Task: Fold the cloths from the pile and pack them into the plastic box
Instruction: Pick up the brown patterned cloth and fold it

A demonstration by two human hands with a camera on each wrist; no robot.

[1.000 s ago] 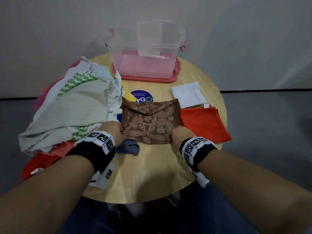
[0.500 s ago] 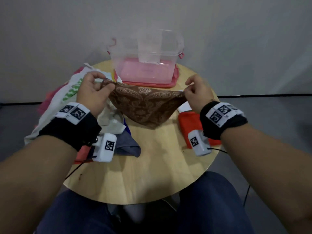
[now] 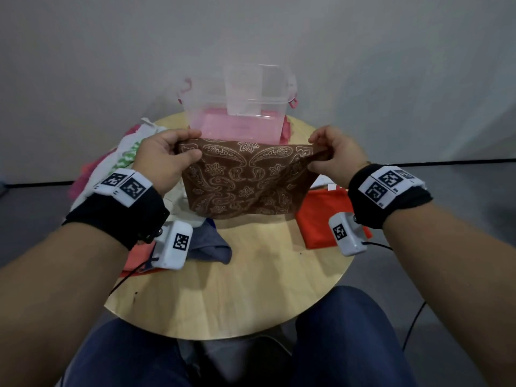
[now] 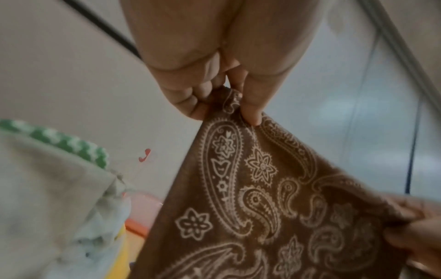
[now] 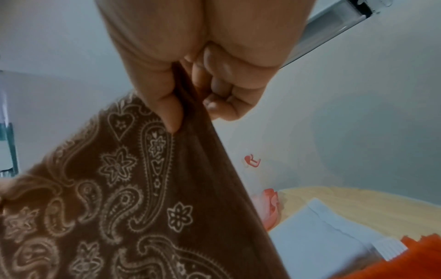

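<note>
A brown paisley cloth [image 3: 245,180] hangs in the air above the round wooden table [image 3: 237,291], stretched between both hands. My left hand [image 3: 167,155] pinches its upper left corner [image 4: 229,102] between thumb and fingers. My right hand [image 3: 335,155] pinches the upper right corner [image 5: 188,105]. Behind the cloth stands the clear plastic box [image 3: 237,104] on its pink lid, open at the top. The pile of cloths [image 3: 122,160] lies at the table's left, with white, green-patterned and pink pieces.
A folded orange cloth [image 3: 318,216] lies at the table's right, with a folded white cloth [image 5: 329,236] beside it. A grey-blue cloth [image 3: 209,244] sits near my left wrist. A grey wall rises behind the table. My knees are under the near edge.
The brown cloth was lying on the table with both hands at its near corners. Both hands have lifted it and now hold it up, pulled wide, in front of the box.
</note>
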